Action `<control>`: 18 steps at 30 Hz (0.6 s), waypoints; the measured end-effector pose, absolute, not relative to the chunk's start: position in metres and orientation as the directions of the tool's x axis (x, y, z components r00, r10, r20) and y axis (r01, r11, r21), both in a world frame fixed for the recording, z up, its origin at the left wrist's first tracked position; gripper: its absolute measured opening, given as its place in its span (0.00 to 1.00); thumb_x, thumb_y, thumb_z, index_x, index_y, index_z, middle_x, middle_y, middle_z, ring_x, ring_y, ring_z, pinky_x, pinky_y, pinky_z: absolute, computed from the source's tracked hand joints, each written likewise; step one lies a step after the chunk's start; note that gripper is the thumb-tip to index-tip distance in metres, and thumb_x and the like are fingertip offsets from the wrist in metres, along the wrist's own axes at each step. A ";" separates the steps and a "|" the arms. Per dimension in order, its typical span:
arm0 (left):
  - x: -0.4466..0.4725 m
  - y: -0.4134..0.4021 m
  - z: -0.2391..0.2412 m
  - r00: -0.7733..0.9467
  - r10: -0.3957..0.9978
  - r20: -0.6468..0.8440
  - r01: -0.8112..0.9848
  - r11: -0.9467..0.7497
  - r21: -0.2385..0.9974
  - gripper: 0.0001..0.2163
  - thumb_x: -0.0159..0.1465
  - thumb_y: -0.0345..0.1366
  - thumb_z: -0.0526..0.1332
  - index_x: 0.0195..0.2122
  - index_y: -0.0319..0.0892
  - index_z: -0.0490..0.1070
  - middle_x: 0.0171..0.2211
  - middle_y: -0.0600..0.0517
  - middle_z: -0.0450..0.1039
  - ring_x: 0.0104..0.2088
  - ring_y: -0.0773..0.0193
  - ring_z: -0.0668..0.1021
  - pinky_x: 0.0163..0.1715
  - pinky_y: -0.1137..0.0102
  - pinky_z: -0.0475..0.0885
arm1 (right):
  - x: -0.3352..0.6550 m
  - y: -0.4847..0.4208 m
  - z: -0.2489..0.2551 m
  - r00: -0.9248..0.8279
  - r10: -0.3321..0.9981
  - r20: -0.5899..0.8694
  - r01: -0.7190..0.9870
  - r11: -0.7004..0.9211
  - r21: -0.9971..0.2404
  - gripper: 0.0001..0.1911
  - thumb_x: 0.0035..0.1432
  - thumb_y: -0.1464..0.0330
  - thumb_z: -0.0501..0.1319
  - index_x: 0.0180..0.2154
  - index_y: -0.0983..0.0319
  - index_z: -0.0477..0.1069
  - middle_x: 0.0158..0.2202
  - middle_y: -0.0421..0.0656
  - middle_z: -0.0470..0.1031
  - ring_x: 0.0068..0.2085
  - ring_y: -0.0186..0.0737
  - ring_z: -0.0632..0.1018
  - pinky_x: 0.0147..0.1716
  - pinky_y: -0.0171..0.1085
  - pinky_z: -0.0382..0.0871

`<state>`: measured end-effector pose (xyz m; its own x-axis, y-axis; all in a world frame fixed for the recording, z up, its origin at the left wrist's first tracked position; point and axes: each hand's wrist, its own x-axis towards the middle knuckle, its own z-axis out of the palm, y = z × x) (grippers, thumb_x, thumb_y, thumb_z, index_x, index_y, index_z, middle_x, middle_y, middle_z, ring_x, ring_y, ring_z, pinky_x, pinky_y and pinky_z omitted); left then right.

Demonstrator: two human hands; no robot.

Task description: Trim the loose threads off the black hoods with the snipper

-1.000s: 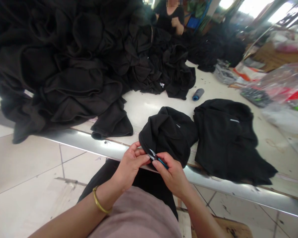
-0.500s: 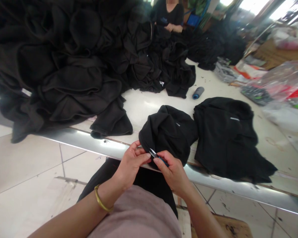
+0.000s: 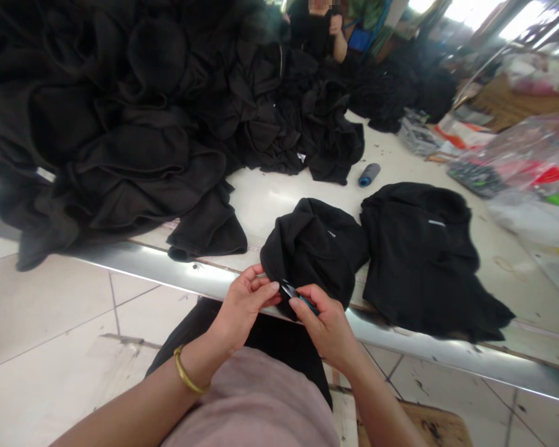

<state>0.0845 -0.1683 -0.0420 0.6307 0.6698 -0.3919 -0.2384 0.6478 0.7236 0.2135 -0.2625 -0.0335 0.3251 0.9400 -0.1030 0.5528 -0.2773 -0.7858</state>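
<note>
A black garment (image 3: 314,248) with a small pale mark lies bunched at the table's front edge, directly before me. My left hand (image 3: 249,298) pinches its near left edge between thumb and fingers. In my right hand (image 3: 323,316) is a pair of thread snips (image 3: 289,289), closed in the fingers, with the blades pointing up and left against the cloth close to my left thumb. Part of the snips' blue handle is hidden by my fingers. Right of the bunched piece, a flatter stack of black garments (image 3: 414,267) bears a short white mark.
Black garments (image 3: 135,136) are heaped across the left and back of the table (image 3: 256,198). A grey thread spool (image 3: 369,174) lies beyond the stack. Plastic bags (image 3: 531,155) crowd the right side. Across the table is another person (image 3: 310,31), one hand raised.
The snips have shifted slightly on the cloth edge, and my left thumb has drawn a little left. The person opposite has raised a hand. The whole view has moved slightly.
</note>
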 end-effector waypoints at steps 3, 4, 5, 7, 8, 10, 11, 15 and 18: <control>0.085 -0.170 -0.042 0.642 0.648 -0.409 -0.210 0.662 0.720 0.16 0.52 0.32 0.65 0.40 0.39 0.64 0.27 0.55 0.73 0.29 0.71 0.75 0.35 0.74 0.70 | 0.214 -0.262 -0.032 0.329 0.939 -0.097 0.564 -0.278 -0.778 0.12 0.59 0.61 0.53 0.37 0.61 0.68 0.28 0.40 0.72 0.30 0.35 0.73 0.26 0.30 0.63; 0.086 -0.171 -0.042 0.645 0.643 -0.412 -0.199 0.663 0.722 0.16 0.51 0.32 0.66 0.40 0.39 0.64 0.27 0.55 0.73 0.29 0.71 0.75 0.35 0.74 0.70 | 0.214 -0.262 -0.032 0.325 0.941 -0.098 0.568 -0.276 -0.775 0.11 0.59 0.61 0.53 0.36 0.61 0.68 0.28 0.40 0.72 0.29 0.35 0.72 0.25 0.30 0.63; 0.086 -0.172 -0.041 0.648 0.638 -0.415 -0.188 0.663 0.725 0.17 0.51 0.32 0.66 0.40 0.39 0.64 0.27 0.54 0.73 0.29 0.70 0.75 0.34 0.74 0.70 | 0.214 -0.262 -0.031 0.322 0.942 -0.097 0.569 -0.274 -0.776 0.11 0.59 0.61 0.53 0.36 0.61 0.68 0.27 0.40 0.72 0.29 0.34 0.72 0.25 0.30 0.62; 0.087 -0.173 -0.041 0.654 0.633 -0.414 -0.172 0.657 0.734 0.17 0.50 0.32 0.67 0.39 0.38 0.64 0.27 0.54 0.74 0.29 0.69 0.76 0.34 0.74 0.69 | 0.213 -0.261 -0.031 0.320 0.942 -0.102 0.554 -0.274 -0.786 0.11 0.59 0.61 0.53 0.36 0.61 0.68 0.27 0.39 0.72 0.28 0.34 0.72 0.25 0.30 0.62; 0.087 -0.173 -0.041 0.656 0.634 -0.410 -0.170 0.653 0.738 0.17 0.50 0.32 0.67 0.39 0.38 0.64 0.26 0.54 0.74 0.29 0.69 0.76 0.34 0.74 0.69 | 0.213 -0.261 -0.031 0.320 0.941 -0.110 0.541 -0.277 -0.794 0.12 0.59 0.61 0.53 0.36 0.61 0.68 0.27 0.39 0.72 0.28 0.34 0.71 0.25 0.30 0.62; 0.088 -0.173 -0.042 0.660 0.636 -0.400 -0.171 0.645 0.745 0.16 0.50 0.33 0.66 0.39 0.39 0.64 0.26 0.54 0.74 0.29 0.69 0.76 0.34 0.74 0.69 | 0.213 -0.261 -0.033 0.322 0.938 -0.126 0.513 -0.285 -0.810 0.12 0.60 0.60 0.52 0.36 0.61 0.68 0.27 0.39 0.71 0.28 0.33 0.71 0.25 0.30 0.63; 0.088 -0.173 -0.042 0.661 0.637 -0.397 -0.171 0.643 0.747 0.16 0.51 0.33 0.66 0.39 0.39 0.64 0.26 0.54 0.74 0.29 0.69 0.76 0.34 0.74 0.69 | 0.213 -0.261 -0.034 0.328 0.936 -0.126 0.503 -0.286 -0.816 0.12 0.60 0.60 0.52 0.36 0.61 0.68 0.26 0.38 0.70 0.27 0.33 0.70 0.25 0.30 0.63; 0.088 -0.174 -0.043 0.662 0.638 -0.393 -0.183 0.646 0.741 0.16 0.51 0.35 0.66 0.40 0.40 0.64 0.28 0.54 0.73 0.30 0.68 0.76 0.35 0.73 0.70 | 0.212 -0.262 -0.040 0.367 0.924 -0.112 0.476 -0.290 -0.830 0.12 0.60 0.61 0.52 0.32 0.61 0.68 0.22 0.37 0.66 0.24 0.32 0.68 0.23 0.29 0.61; 0.089 -0.174 -0.042 0.648 0.638 -0.416 -0.207 0.673 0.710 0.13 0.55 0.39 0.62 0.39 0.42 0.63 0.29 0.54 0.72 0.29 0.69 0.76 0.33 0.72 0.72 | 0.212 -0.262 -0.042 0.388 0.911 -0.136 0.427 -0.309 -0.850 0.12 0.59 0.60 0.52 0.32 0.61 0.67 0.22 0.37 0.66 0.24 0.32 0.68 0.23 0.30 0.61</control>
